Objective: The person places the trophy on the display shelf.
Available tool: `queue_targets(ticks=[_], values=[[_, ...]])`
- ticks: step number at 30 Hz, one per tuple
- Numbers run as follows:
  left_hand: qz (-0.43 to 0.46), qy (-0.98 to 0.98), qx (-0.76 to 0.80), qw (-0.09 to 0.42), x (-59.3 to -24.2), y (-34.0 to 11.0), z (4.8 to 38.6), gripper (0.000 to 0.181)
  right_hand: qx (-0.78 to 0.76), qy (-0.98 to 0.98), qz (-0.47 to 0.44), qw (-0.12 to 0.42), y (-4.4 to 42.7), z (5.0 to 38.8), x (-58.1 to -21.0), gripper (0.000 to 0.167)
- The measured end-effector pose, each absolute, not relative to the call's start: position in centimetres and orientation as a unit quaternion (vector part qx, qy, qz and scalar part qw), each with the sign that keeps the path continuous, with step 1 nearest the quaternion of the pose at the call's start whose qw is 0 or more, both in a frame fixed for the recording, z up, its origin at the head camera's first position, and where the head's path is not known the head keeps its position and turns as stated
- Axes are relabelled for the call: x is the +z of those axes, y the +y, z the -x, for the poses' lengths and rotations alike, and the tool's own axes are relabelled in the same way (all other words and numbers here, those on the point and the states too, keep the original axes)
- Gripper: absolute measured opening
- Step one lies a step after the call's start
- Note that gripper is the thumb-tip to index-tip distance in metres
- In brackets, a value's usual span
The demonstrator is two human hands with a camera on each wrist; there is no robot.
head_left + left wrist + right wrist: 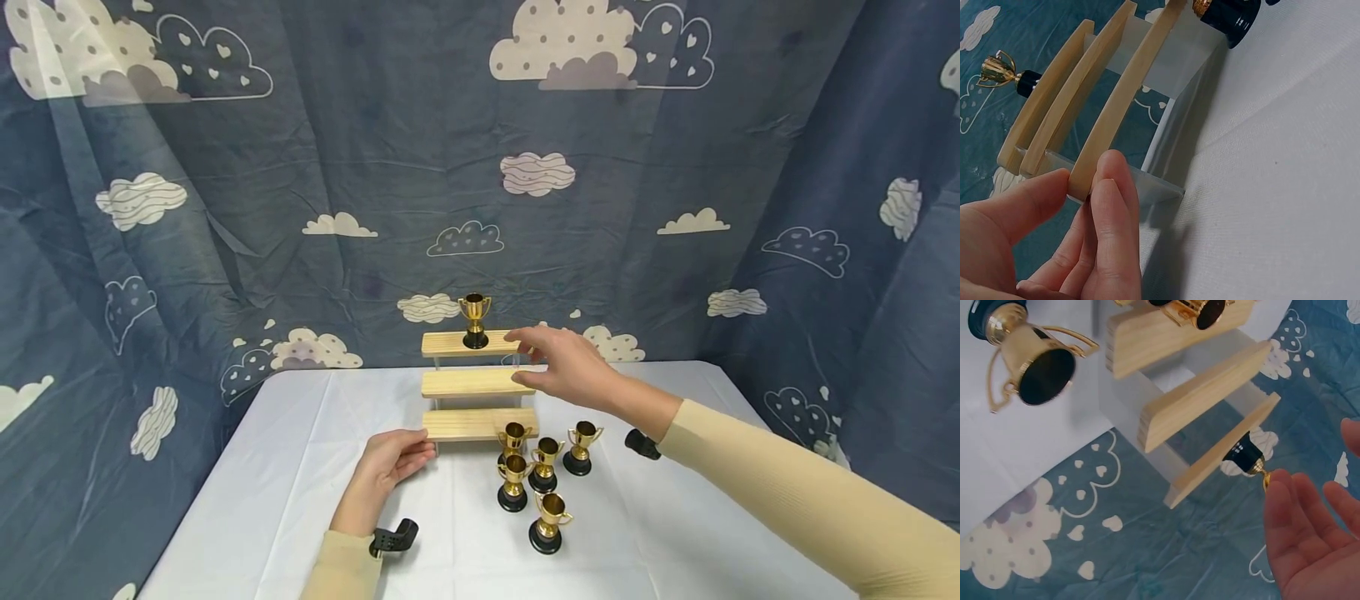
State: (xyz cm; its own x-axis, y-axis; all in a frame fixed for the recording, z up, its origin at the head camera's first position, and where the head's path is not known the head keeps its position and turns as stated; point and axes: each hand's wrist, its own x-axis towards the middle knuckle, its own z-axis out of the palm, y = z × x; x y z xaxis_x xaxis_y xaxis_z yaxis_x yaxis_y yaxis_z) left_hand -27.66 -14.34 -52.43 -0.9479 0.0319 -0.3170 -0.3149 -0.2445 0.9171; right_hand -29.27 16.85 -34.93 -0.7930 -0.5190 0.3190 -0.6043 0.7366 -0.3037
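Observation:
A three-step display stand with pale wooden shelves (478, 383) and clear side panels stands at the back of the table. On its top step is a small gold trophy cup (475, 320) with a black base, upright. My left hand (392, 458) pinches the left end of the bottom shelf (1119, 103) between thumb and fingers. My right hand (566, 364) hovers by the right end of the top step, fingers loosely bent and holding nothing. From the right wrist, its fingers (1277, 506) partly hide the cup on the top step (1246, 455).
Several more gold trophy cups stand upright on the white tablecloth (592, 542), in front of the stand's right side; the nearest trophy (548, 523) is toward me. A dark blue cloud-patterned curtain (390, 167) hangs behind the table and at both sides.

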Motion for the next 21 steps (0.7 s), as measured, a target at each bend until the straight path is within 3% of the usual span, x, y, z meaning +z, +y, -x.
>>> queue_targets(ticks=[21], values=[[0.121, 0.600, 0.784, 0.103, -52.6, -14.2, 27.9, 0.029, 0.257, -0.932, -0.240, 0.085, 24.4, 26.4, -40.0, 0.045]])
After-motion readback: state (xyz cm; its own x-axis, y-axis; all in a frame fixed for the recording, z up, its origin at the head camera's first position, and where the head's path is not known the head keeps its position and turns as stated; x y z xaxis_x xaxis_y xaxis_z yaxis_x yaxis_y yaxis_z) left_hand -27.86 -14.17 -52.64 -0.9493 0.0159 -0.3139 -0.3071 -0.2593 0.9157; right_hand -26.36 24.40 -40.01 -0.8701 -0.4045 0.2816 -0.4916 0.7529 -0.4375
